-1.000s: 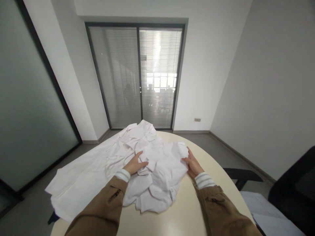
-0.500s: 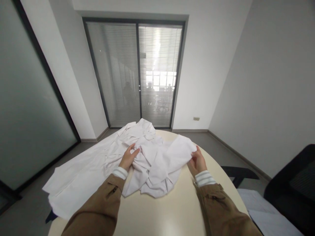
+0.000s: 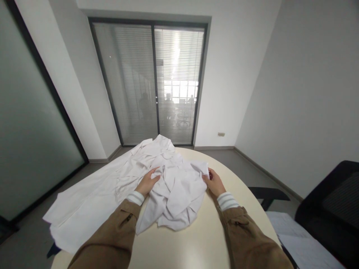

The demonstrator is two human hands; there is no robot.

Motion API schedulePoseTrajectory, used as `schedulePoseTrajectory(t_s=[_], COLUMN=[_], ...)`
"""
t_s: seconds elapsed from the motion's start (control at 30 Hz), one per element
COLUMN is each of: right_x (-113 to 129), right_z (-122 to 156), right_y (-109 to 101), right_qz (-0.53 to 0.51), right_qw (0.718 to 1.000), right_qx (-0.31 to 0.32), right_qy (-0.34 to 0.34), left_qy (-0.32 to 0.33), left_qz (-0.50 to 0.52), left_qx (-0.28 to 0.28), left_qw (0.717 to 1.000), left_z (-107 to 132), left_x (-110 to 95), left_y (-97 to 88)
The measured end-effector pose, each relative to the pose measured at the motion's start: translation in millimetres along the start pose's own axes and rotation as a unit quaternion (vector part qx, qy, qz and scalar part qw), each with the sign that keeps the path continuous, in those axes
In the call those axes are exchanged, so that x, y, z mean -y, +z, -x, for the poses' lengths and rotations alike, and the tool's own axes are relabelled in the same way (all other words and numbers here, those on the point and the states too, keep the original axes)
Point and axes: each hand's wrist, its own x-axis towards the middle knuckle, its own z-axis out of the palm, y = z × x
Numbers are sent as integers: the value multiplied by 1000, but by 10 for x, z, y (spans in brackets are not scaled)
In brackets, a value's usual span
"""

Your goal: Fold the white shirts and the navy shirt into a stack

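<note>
A rumpled white garment, which looks like a long coat, is bunched on the round cream table. Its longer, smoother part stretches to the left and hangs past the table's edge. My left hand grips a fold near the middle of the heap, thumb and fingers closed on the cloth. At the right end of the heap, my right hand pinches the end of a raised piece that looks like a sleeve. Some of its fingers are hidden behind the cloth.
To the right stands a black office chair with its armrest near the table. White sheets or cloth lie on its seat. Beyond the table are a glass door with blinds and white walls.
My right hand has moved left and slightly down with the cloth end, so the stretched piece is now bunched closer to my left hand. My left hand has barely moved.
</note>
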Motion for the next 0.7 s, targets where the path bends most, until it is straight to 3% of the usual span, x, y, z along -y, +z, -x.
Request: schedulePoseTrajectory(t_s=[0.07, 0.23, 0.3, 0.4, 0.5, 0.6, 0.63, 0.7], right_x=[54, 105, 104, 73, 7, -47, -55, -61], right_z=[-23, -68, -72, -51, -19, -1, 3, 11], right_y=[-8, -50, -48, -10, 33, 48, 47, 40], right_qz=[-63, -161, -216, -270, -203, -75, -32, 44], right_qw=[998, 980, 970, 961, 978, 996, 998, 998], right_qx=[-5, -100, -88, -3, 51, 54, 50, 39], right_qy=[14, 57, 62, 57, 23, -8, -17, -32], left_qy=[-15, -35, -42, -48, -32, 66, 108, 154], left_qz=[20, 20, 30, 31, -60, -218, -258, -304], left_qx=[-41, -134, -139, -108, -107, -172, -160, -49], left_qw=[999, 990, 989, 993, 992, 958, 947, 939], left_z=[-36, -113, -123, -105, -20, 157, 230, 378], left_x=[28, 120, 133, 92, -61, -280, -341, -409], left_y=[-31, -109, -100, -53, 36, 198, 265, 400])
